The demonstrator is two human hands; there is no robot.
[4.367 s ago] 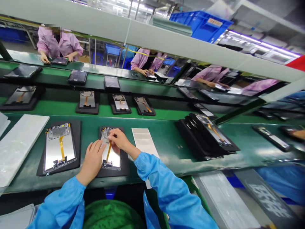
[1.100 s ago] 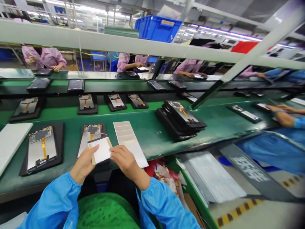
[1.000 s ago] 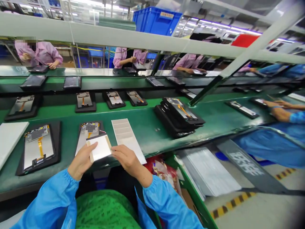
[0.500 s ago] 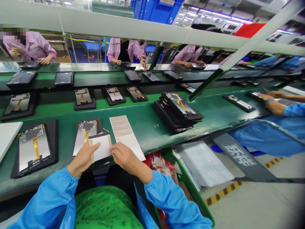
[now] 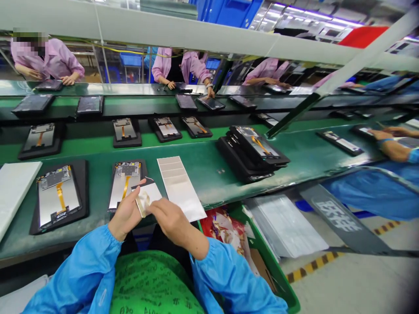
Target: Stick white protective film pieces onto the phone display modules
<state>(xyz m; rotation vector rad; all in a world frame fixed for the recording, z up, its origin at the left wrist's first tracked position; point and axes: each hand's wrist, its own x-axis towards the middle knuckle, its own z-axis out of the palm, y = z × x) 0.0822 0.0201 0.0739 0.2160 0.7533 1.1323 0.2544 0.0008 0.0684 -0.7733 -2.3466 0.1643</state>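
My left hand [image 5: 126,214] is wrapped round a flat white battery [image 5: 153,191] with a dark top edge and a thin wire, tilted above the bench edge. My right hand [image 5: 170,220] is in a pinch at the battery's lower side. A pale, curled adhesive liner strip [image 5: 142,200] lifts there, its end at my right fingertips. Behind my left hand lies an opened tablet [image 5: 115,192], its circuit board and orange ribbon cable showing. To the right a white sheet [image 5: 183,196] with beige strips at its top lies on the bench.
Another opened tablet [image 5: 46,205] rests on a black pad at left, beside a white slab [image 5: 16,185]. Stacked tablets [image 5: 253,148] stand to the right. Below is a green bin [image 5: 283,283] of scraps. More tablets line the conveyor [image 5: 77,146]; co-workers sit opposite and at right.
The strip on the battery's right edge has come off that edge, and a curled strip now shows by my right fingers. My right hand has shifted towards my left; the battery is more tilted.
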